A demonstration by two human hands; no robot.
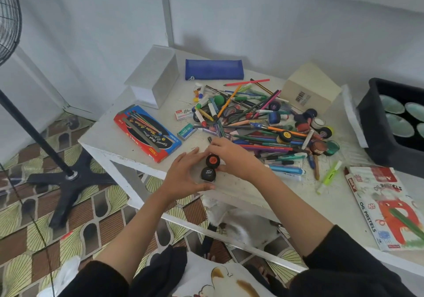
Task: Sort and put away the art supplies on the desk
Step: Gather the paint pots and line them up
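Worktop (128,136): white, matt, rough, speckled. Pencil pouch (214,69): blue mesh cloth. Watercolour box (146,132): glossy card. Paint pots (210,168): black plastic, slightly shiny. Tub (376,122): matt black plastic.

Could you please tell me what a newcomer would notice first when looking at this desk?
Most likely the tangled heap of pens, pencils and paint pots in the middle of the desk. Next, at the front edge, the left hand and right hand are set around two small black paint pots, one with an orange-red lid. The red and blue watercolour box lies to the left.
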